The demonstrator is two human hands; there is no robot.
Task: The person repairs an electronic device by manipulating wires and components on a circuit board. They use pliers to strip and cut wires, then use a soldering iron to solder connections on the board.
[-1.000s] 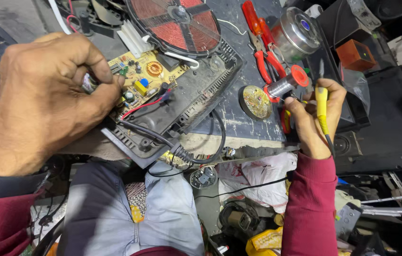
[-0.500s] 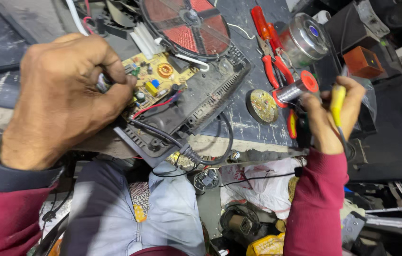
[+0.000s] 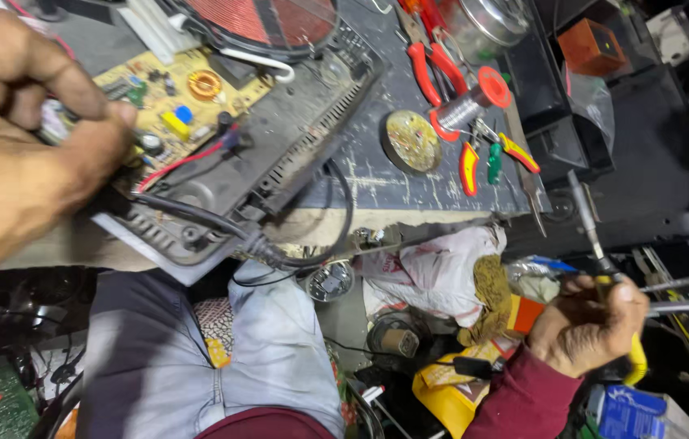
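Observation:
My left hand (image 3: 15, 138) rests on the left end of an opened black appliance base (image 3: 279, 154), fingers pinched on a small part beside its yellow circuit board (image 3: 174, 97). A red coil disc (image 3: 263, 20) lies at the top of the base. My right hand (image 3: 593, 325) is low on the right, below the bench edge, closed around a yellow-handled soldering iron (image 3: 588, 219) whose metal shaft points up. A black power cord (image 3: 279, 252) loops from the base over the bench edge.
On the bench (image 3: 385, 183) lie red-handled pliers (image 3: 430, 61), a red solder spool (image 3: 475, 102), a round flux tin (image 3: 412, 140) and small tools (image 3: 491, 162). Under the bench are a crumpled bag (image 3: 442, 268), boxes and scrap parts. My grey trousers (image 3: 198, 358) fill the lower left.
My right hand has dropped from beside the solder spool to below the bench edge, carrying the iron. The view has moved closer and my left hand has slid toward the left edge.

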